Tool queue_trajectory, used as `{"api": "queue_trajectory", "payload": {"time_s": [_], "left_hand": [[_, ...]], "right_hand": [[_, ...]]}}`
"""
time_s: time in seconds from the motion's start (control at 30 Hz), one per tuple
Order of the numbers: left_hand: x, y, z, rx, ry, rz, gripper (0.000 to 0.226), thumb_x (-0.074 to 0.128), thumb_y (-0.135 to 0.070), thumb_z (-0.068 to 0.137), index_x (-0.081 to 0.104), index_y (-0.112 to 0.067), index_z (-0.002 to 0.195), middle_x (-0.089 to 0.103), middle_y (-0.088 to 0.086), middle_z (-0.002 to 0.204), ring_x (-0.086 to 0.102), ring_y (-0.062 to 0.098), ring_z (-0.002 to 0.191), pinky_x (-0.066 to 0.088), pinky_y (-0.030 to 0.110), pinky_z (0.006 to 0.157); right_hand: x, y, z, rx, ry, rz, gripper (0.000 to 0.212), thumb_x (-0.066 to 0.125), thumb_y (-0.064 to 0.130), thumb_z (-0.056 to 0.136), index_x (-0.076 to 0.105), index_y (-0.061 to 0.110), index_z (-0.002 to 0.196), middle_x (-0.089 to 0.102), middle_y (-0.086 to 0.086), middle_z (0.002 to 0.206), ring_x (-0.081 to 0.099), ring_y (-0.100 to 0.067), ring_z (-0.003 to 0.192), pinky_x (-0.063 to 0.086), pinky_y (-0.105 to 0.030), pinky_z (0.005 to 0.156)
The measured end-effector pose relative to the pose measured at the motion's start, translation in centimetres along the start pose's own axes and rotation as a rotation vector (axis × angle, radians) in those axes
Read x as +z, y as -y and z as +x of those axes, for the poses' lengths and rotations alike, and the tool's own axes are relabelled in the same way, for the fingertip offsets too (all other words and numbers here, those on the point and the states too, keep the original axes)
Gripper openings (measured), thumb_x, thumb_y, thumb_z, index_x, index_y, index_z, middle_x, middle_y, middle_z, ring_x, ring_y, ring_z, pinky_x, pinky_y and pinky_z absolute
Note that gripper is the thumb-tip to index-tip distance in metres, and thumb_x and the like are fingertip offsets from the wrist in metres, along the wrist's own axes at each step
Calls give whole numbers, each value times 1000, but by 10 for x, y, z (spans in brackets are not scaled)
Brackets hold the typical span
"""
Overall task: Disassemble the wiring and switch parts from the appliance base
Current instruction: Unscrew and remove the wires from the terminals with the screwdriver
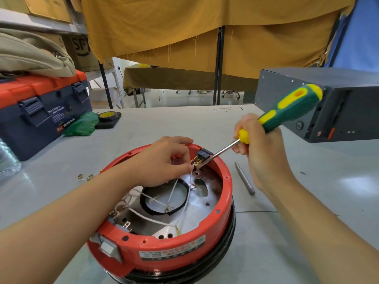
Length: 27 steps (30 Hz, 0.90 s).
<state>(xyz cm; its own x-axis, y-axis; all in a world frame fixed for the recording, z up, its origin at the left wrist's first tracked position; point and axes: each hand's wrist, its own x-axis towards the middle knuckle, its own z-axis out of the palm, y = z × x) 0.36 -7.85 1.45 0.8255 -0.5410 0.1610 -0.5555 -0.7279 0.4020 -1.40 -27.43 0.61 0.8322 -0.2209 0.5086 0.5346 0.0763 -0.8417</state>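
Note:
A round red appliance base (213, 220) lies upside down on the table, open, with a shiny metal floor. A black switch (204, 155) with brass terminals sits in its far wall. White wires (151, 217) with brass connectors run loose across the inside. My left hand (164, 160) reaches over the base and pinches a white wire at the switch terminals. My right hand (260, 148) grips a green and yellow screwdriver (287, 111); its metal tip lies against the switch terminals.
A metal bit (245, 179) lies right of the base. Small brass connectors (85, 177) lie on the table at left. A blue and orange toolbox (39, 111), green cloth (82, 124) and tape roll (108, 116) stand at back left. A dark grey case (328, 103) fills the back right.

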Motion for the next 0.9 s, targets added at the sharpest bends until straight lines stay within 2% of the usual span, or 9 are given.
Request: {"api": "queue_trajectory", "payload": {"time_s": [0.1,0.27,0.37,0.43,0.53,0.67,0.8,0.9], "left_hand": [[0,0,1,-8,-17,-37,17,63,-29,86,62,-21,70,41,-12,143,38,1,124,31,25,100],[-2,-2,1,-51,-52,-152,22,66,-24,84,61,-22,63,46,-13,138,47,2,120,38,31,102],[-5,-3,1,-68,-108,-219,23,66,-20,84,62,-18,61,55,-13,124,54,2,108,41,24,92],[-8,-4,-1,-97,-137,-337,19,66,-17,85,65,-13,66,65,-8,107,61,3,92,44,20,84],[-13,-3,-3,-139,-146,-465,15,65,-19,87,67,-6,80,71,9,87,63,13,74,50,27,76],[-19,-3,-5,-146,-155,-504,15,62,-19,89,64,-5,85,72,9,74,65,14,61,53,23,63],[-24,2,-9,-160,-67,-407,7,66,-18,86,67,-15,92,73,5,75,68,11,65,51,15,66],[-29,5,-17,-172,59,-316,14,69,-15,84,67,-18,97,74,0,80,69,9,73,49,11,71]], "right_hand": [[-15,4,7,8,-112,96,28,47,17,75,49,19,47,39,5,44,34,-10,39,35,-22,44],[-15,6,5,-7,-150,150,37,48,22,79,54,24,43,45,6,48,37,-8,39,37,-21,44],[-14,7,3,-7,-166,179,38,49,24,81,55,24,43,45,6,49,37,-8,39,39,-21,44],[-14,8,2,-4,-172,188,38,49,24,80,55,23,43,45,6,49,37,-8,39,39,-22,44],[-14,8,3,9,-171,190,37,50,27,80,56,24,43,47,7,50,38,-8,38,40,-22,44],[-14,6,2,38,-161,164,37,51,30,82,55,24,45,48,6,52,40,-7,39,42,-24,45],[-14,5,1,34,-148,144,37,51,29,83,55,23,46,47,7,51,41,-8,39,42,-23,45],[-14,6,0,28,-141,132,37,51,29,83,56,23,46,48,7,51,41,-8,39,42,-22,44]]}}
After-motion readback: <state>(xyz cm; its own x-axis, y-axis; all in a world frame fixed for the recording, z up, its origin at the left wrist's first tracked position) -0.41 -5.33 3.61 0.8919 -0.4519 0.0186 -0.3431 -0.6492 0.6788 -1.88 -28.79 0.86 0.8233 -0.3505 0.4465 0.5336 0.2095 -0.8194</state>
